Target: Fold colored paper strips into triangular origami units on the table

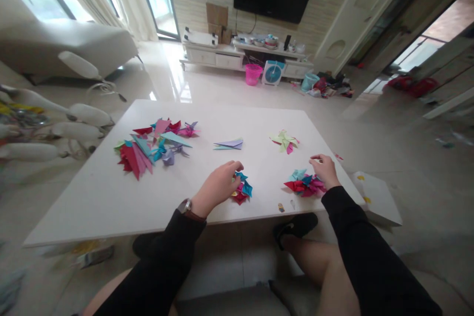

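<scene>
My left hand [218, 186] is over a small ring of folded paper [247, 189] in blue, red and yellow. Its thumb and fingers are apart, and it hides part of the ring; whether it touches the paper I cannot tell. My right hand [326, 170] is raised just above a pile of folded paper pieces [304, 183] in red, blue, pink and pale turquoise. Thumb and forefinger are brought together there; anything between them is too small to make out. Beyond this pile lies a light green and pink folded paper piece [285, 141].
A large heap of colourful folded paper [148, 150], some of it cranes, covers the left of the white table [177, 212]. Flat lilac and turquoise strips [228, 144] lie mid-table. Two tiny items [281, 207] sit by the near edge. A white box [377, 197] stands to the right.
</scene>
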{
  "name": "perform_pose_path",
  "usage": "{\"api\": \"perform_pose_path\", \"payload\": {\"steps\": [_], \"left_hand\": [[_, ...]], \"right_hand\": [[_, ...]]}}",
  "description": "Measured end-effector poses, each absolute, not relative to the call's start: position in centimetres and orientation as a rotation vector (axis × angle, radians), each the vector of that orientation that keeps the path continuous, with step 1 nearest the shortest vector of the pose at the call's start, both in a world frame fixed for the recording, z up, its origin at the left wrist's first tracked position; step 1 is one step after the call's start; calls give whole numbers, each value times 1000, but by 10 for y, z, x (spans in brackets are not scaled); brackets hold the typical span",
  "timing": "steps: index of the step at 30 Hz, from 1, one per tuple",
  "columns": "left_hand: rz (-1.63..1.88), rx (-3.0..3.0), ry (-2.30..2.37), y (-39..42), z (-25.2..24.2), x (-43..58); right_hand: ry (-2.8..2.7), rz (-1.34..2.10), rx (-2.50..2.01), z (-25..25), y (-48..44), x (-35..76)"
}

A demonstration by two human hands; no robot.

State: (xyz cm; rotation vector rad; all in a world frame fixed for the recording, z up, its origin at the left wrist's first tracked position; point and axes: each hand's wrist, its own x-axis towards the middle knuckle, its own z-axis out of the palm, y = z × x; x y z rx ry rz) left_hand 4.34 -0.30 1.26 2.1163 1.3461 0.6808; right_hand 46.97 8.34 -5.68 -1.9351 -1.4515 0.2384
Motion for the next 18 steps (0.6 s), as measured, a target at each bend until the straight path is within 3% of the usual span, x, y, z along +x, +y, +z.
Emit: {"api": "perform_pose_path", "payload": {"steps": [11,18], "left_hand": [[641,2132,1390,-9,11,40],[607,2158,1454,-9,7,24]], "right_hand": [[-2262,402,-1246,-16,20,257],[-2475,497,-1118,-10,0,209]]}}
